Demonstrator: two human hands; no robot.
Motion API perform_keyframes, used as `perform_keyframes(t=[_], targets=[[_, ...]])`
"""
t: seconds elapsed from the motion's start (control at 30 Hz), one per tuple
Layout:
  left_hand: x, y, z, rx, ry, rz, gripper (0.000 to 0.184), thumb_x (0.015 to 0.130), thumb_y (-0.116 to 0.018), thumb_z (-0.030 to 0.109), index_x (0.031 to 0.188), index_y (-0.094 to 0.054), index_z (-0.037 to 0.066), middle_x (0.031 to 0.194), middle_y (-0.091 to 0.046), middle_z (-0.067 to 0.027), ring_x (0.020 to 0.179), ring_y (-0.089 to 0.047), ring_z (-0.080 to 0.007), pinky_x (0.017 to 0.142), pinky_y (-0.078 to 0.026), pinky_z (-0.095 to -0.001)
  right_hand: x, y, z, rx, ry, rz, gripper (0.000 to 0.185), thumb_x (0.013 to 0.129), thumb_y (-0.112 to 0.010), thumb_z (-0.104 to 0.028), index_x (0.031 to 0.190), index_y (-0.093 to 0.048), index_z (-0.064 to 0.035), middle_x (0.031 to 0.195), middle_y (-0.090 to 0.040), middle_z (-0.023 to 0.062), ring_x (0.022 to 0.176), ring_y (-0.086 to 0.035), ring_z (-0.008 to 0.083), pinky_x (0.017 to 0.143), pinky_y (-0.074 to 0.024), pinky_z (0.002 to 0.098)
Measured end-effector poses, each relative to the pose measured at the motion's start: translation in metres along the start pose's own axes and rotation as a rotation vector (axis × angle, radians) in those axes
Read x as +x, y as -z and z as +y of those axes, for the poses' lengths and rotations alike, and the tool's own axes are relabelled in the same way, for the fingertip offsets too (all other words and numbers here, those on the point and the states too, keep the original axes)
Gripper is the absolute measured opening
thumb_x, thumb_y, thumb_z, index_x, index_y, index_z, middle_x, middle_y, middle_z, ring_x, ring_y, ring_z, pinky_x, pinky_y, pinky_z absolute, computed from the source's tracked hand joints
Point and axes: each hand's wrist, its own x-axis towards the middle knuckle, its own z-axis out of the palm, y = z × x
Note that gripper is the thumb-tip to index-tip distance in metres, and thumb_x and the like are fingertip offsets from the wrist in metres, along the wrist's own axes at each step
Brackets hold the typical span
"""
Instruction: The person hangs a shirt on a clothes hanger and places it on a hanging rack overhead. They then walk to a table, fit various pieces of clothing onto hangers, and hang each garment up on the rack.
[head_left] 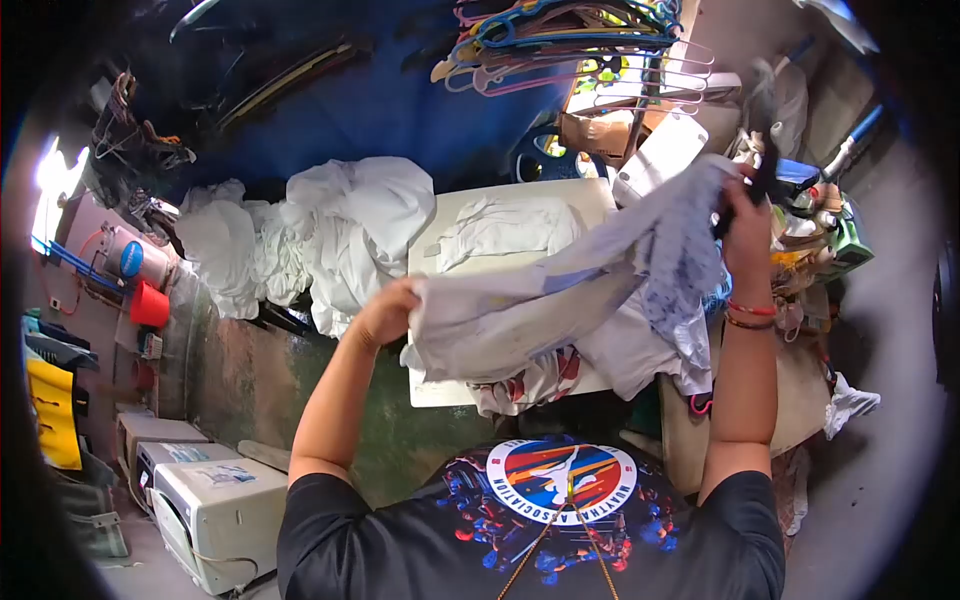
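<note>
A pale grey-white garment (510, 318) with bluish patterning is stretched between my two hands, above a white table (470, 395). My left hand (388, 312) is closed on its left end. Raised higher, my right hand (745, 225) grips the other end, where the cloth bunches and hangs down. A dark shape by the right fingers is too unclear to name. Behind the garment, a folded white cloth (512, 228) lies on the tabletop. Below it, a red-and-white patterned cloth (525, 382) shows partly at the near edge.
White fabric (360, 215) is heaped left of the table. Many coloured hangers (560, 40) hang overhead at the back. A cluttered surface (800, 220) with bottles stands at right. A white boxy appliance (225, 510) and a red bucket (149, 304) are on the left.
</note>
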Motion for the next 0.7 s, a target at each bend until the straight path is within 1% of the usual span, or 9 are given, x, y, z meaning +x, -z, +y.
perform_keyframes(t=[0.03, 0.1, 0.13, 0.2, 0.3, 0.33, 0.43, 0.5, 0.7], targets=[[-0.003, -0.014, 0.020, -0.166, -0.086, -0.106, 0.047, 0.071, -0.051, 0.007, 0.117, -0.055, -0.005, 0.112, -0.061, -0.0169, 0.105, -0.059, -0.0242, 0.097, -0.044, -0.0376, 0.002, -0.001, 0.015, -0.100, 0.020, -0.202, 0.028, 0.092, -0.058, -0.022, 0.115, -0.058, -0.0061, 0.099, -0.063, 0.0059, 0.091, -0.058, 0.0171, 0.083, -0.0449, 0.0286], [0.000, -0.036, 0.032, -0.487, -0.210, -0.067, 0.059, 0.075, -0.057, 0.021, 0.128, -0.049, -0.003, 0.126, -0.054, -0.0205, 0.119, -0.052, -0.0311, 0.102, -0.040, -0.0416, -0.013, -0.018, 0.034, -0.493, 0.048, -0.313, 0.033, 0.094, -0.055, -0.026, 0.119, -0.057, -0.0053, 0.104, -0.064, 0.0111, 0.099, -0.058, 0.0195, 0.090, -0.0424, 0.0310], [0.010, -0.042, 0.026, -0.587, -0.238, -0.053, 0.059, 0.076, -0.057, 0.022, 0.129, -0.048, -0.002, 0.127, -0.053, -0.0201, 0.119, -0.051, -0.0311, 0.102, -0.040, -0.0420, -0.017, -0.023, 0.035, -0.611, -0.106, -0.394, 0.037, 0.096, -0.051, -0.031, 0.123, -0.055, -0.0065, 0.113, -0.062, 0.0146, 0.107, -0.056, 0.0212, 0.094, -0.0399, 0.0322], [0.033, -0.060, -0.024, -0.645, -0.183, -0.065, 0.059, 0.078, -0.055, 0.025, 0.130, -0.046, -0.001, 0.129, -0.052, -0.0193, 0.120, -0.050, -0.0310, 0.102, -0.039, -0.0427, -0.055, -0.041, 0.017, -0.720, 0.116, -0.548, 0.034, 0.094, -0.052, -0.024, 0.121, -0.055, -0.0034, 0.117, -0.059, 0.0157, 0.111, -0.055, 0.0234, 0.095, -0.0399, 0.0319], [0.059, -0.107, -0.065, -0.616, -0.048, -0.215, 0.060, 0.080, -0.053, 0.028, 0.132, -0.043, 0.000, 0.132, -0.049, -0.0181, 0.122, -0.049, -0.0308, 0.103, -0.038, -0.0437, -0.079, -0.033, 0.024, -0.641, 0.163, -0.587, 0.025, 0.095, -0.047, -0.005, 0.118, -0.055, -0.0009, 0.116, -0.055, 0.0103, 0.108, -0.053, 0.0165, 0.096, -0.0394, 0.0279], [0.067, -0.113, -0.054, -0.596, -0.062, -0.271, 0.060, 0.081, -0.052, 0.029, 0.133, -0.042, 0.000, 0.132, -0.048, -0.0177, 0.122, -0.048, -0.0308, 0.103, -0.038, -0.0440, -0.085, -0.027, 0.010, -0.743, 0.151, -0.599, 0.024, 0.093, -0.051, -0.005, 0.116, -0.054, -0.0011, 0.106, -0.058, 0.0078, 0.101, -0.057, 0.0154, 0.091, -0.0427, 0.0276], [0.074, -0.121, 0.012, -0.545, -0.283, -0.323, 0.061, 0.084, -0.050, 0.033, 0.135, -0.040, 0.002, 0.135, -0.046, -0.0165, 0.124, -0.046, -0.0306, 0.104, -0.037, -0.0450, -0.114, 0.011, -0.026, -0.507, -0.204, -0.451, 0.023, 0.091, -0.054, -0.004, 0.113, -0.054, -0.0001, 0.093, -0.060, 0.0052, 0.086, -0.059, 0.0148, 0.080, -0.0461, 0.0282], [0.092, -0.117, 0.017, -0.590, -0.307, -0.293, 0.062, 0.086, -0.049, 0.036, 0.136, -0.038, 0.002, 0.137, -0.044, -0.0157, 0.125, -0.045, -0.0305, 0.105, -0.037, -0.0457, -0.132, 0.041, -0.036, -0.326, -0.281, -0.413, 0.023, 0.087, -0.058, -0.006, 0.109, -0.054, 0.0009, 0.089, -0.060, 0.0080, 0.077, -0.059, 0.0142, 0.071, -0.0456, 0.0269], [0.134, -0.163, -0.034, -0.471, 0.036, -0.435, 0.064, 0.091, -0.044, 0.043, 0.141, -0.032, 0.005, 0.142, -0.039, -0.0133, 0.128, -0.042, -0.0303, 0.106, -0.035, -0.0478, -0.206, 0.136, -0.047, 0.142, -0.376, -0.238, 0.046, 0.066, -0.072, -0.015, 0.104, -0.053, 0.0010, 0.077, -0.056, 0.0093, 0.062, -0.049, 0.0125, 0.056, -0.0366, 0.0228]])
